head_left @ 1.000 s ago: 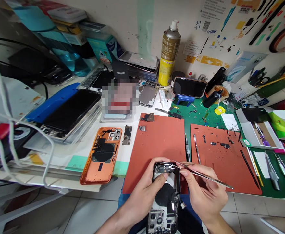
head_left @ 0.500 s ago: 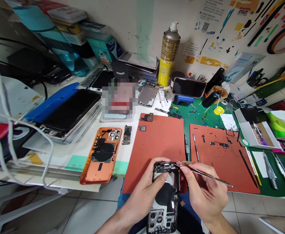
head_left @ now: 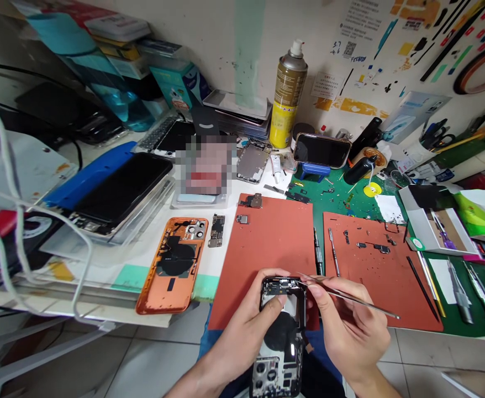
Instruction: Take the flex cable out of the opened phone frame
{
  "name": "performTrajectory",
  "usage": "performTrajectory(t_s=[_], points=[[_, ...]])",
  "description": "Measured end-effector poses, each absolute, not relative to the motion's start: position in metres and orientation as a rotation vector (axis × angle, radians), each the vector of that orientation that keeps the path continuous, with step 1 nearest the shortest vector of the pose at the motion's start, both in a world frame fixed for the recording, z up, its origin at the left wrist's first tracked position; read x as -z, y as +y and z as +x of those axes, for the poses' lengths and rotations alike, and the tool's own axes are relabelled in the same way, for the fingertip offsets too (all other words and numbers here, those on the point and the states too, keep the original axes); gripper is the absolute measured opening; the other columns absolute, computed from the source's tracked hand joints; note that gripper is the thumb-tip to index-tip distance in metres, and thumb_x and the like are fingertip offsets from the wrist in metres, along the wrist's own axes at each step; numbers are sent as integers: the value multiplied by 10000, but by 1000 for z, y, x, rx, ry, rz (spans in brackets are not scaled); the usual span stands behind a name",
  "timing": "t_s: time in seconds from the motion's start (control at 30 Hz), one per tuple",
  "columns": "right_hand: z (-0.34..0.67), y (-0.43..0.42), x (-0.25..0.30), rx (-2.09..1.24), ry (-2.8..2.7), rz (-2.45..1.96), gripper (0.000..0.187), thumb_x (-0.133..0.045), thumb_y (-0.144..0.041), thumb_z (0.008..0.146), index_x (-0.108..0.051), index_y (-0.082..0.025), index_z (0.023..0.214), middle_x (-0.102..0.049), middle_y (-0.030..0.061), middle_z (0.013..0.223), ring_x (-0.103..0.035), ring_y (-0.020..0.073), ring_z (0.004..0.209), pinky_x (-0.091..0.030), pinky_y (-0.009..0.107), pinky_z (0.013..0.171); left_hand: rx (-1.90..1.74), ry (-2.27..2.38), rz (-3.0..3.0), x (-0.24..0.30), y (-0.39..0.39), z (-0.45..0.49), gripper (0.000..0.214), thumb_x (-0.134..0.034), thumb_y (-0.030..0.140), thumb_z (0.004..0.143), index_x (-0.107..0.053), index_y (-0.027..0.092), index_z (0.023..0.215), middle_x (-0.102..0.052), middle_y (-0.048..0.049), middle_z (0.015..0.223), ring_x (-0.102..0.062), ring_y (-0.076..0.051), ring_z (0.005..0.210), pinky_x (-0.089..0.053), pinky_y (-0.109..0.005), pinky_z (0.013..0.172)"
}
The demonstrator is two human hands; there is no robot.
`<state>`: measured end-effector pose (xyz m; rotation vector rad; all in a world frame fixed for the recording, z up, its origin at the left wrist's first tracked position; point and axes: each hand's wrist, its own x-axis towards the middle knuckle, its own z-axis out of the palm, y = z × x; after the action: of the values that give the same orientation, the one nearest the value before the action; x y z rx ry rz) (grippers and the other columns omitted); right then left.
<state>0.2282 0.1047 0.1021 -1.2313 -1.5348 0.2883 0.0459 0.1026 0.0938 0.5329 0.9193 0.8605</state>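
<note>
My left hand [head_left: 253, 312] is wrapped round an opened phone housing [head_left: 281, 331], its thumb pressed on the inside near the top end. Small parts sit along that end, and camera rings show at the lower end. My right hand [head_left: 352, 323] is closed on thin metal tweezers [head_left: 362, 301], whose tips meet the top right corner of the housing. A short flex cable [head_left: 309, 344] hangs at the housing's right side. The housing is held over my lap at the front edge of the red-brown mat [head_left: 273, 243]. Fingers partly hide the tweezer tips.
On the left lie an orange phone back [head_left: 172, 298], a logic board [head_left: 216, 230] and a black-screened phone [head_left: 122, 190]. A second mat [head_left: 375, 293] carries small parts and tools. Behind stand a spray can [head_left: 289, 94] and a propped phone [head_left: 322, 149]. An open box [head_left: 433, 221] is at right.
Almost nothing differs. The tweezers and my right hand have shifted very slightly at the housing's top right corner; my left hand keeps its hold.
</note>
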Motion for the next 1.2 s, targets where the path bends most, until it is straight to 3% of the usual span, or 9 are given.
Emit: performTrajectory(t_s=[0.17, 0.37, 0.57, 0.83, 1.07, 1.2], points=[[230, 104, -101, -298, -1489, -1156, 343, -830, 2, 938, -806, -237, 1183, -894, 4, 983, -903, 229, 806, -782, 309, 750, -846, 929, 521, -100, 104, 46, 364, -827, 525, 1005, -699, 292, 1253, -764, -25, 1175, -693, -220, 968, -577, -308, 834], [238, 103, -111, -355, -1457, -1178, 236, -859, -41, 931, -847, -236, 1062, -851, 17, 916, -851, 204, 785, -758, 318, 689, -817, 943, 533, -90, 101, 44, 394, -790, 543, 1032, -646, 309, 1314, -730, -5, 1089, -629, -170, 835, -555, -299, 781], [236, 99, -109, -403, -1401, -1138, 289, -850, 3, 916, -844, -225, 1093, -883, 10, 949, -886, 211, 839, -792, 325, 752, -823, 986, 528, -97, 101, 46, 376, -818, 524, 1010, -679, 309, 1287, -743, -11, 1155, -647, -164, 842, -557, -290, 770], [232, 100, -108, -292, -1472, -1167, 229, -852, -3, 931, -841, -202, 1043, -901, 1, 943, -893, 177, 810, -770, 248, 796, -808, 964, 489, -106, 103, 46, 376, -825, 526, 1009, -671, 314, 1279, -732, 18, 1088, -665, -157, 834, -558, -281, 751], [238, 100, -105, -292, -1595, -1055, 314, -818, 86, 915, -814, -151, 1120, -901, 49, 1010, -906, 225, 899, -786, 335, 866, -803, 947, 586, -88, 102, 43, 373, -772, 538, 1045, -648, 315, 1317, -741, -38, 1245, -674, -199, 952, -553, -331, 862], [240, 100, -106, -278, -1625, -1053, 311, -815, 88, 915, -805, -153, 1112, -898, 50, 1009, -904, 222, 912, -783, 329, 864, -809, 949, 604, -82, 101, 42, 374, -756, 538, 1058, -633, 314, 1331, -738, -33, 1227, -658, -175, 894, -538, -308, 812]])
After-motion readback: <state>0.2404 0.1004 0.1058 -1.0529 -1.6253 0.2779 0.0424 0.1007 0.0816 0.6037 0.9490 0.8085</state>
